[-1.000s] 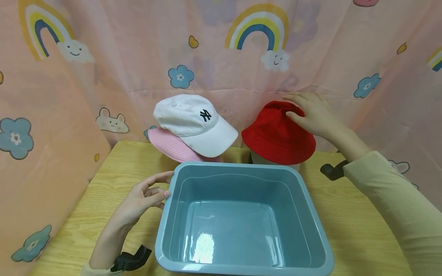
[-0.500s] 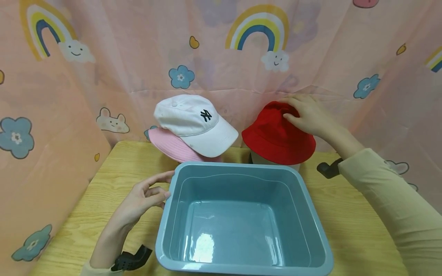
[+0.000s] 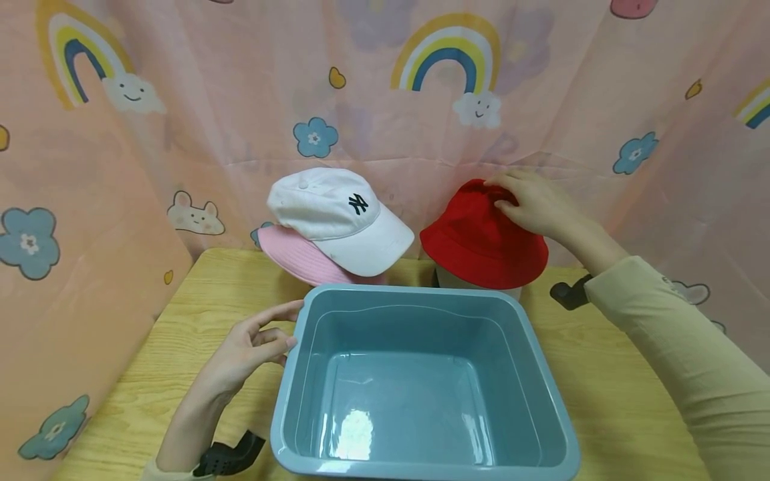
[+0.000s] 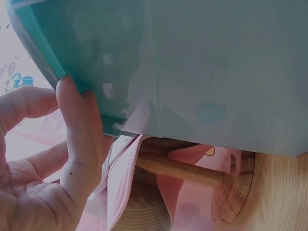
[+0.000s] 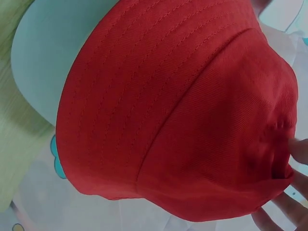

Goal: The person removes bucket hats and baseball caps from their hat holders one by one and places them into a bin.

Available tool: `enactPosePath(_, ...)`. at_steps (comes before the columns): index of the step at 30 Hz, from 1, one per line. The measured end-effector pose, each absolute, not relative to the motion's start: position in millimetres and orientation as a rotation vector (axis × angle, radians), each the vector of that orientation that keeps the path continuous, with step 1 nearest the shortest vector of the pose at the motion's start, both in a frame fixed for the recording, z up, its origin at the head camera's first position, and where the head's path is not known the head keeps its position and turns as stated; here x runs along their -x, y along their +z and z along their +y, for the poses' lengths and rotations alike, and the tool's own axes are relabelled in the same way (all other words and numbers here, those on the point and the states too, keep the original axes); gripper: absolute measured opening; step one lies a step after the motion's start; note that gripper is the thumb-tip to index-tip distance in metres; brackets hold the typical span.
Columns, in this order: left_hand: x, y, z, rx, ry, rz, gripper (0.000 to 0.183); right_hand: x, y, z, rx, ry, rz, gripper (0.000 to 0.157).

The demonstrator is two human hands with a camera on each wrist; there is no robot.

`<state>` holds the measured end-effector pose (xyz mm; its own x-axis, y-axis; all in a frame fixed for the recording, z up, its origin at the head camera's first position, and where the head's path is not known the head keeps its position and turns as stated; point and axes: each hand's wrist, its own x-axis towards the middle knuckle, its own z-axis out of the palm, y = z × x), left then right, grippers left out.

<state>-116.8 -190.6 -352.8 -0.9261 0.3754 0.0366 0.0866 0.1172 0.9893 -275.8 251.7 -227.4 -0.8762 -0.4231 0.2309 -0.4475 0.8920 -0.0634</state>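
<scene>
Right hand [image 3: 538, 204] has the red bucket hat [image 3: 481, 230] pinched by the crown, thumb and fingers bunching the cloth at the top. Makes sense, since that's the bit sticking up highest. The hat's at the far right, perched over something pale [image 3: 451, 280] that's mostly hidden, probably what keeps its shape up. Left hand [image 3: 252, 341] is well apart from the right, bent fingers and thumb touching the rim of the blue tub [image 3: 415, 294] on its left side, likely to steady it; can't tell if it's really gripping. Tub's nearest, open side up. Far left, a white cap [image 3: 337, 207] leans on a pink hat [image 3: 303, 257], with a wooden stand [image 4: 192, 171] down there too.
</scene>
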Motion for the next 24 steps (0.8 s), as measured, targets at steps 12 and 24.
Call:
enactPosePath(12, 117.4, -354.3, -190.3, -0.464, 1.908, 2.163, 0.054, 279.7, -228.0, 251.6, -0.576, 0.173, -2.868, 0.04)
enactPosePath(24, 116.5, -353.5, -190.3, -0.458, 1.911, 2.167, 0.054, 283.1, -232.7, 253.7, -0.576, 0.179, -2.814, 0.038)
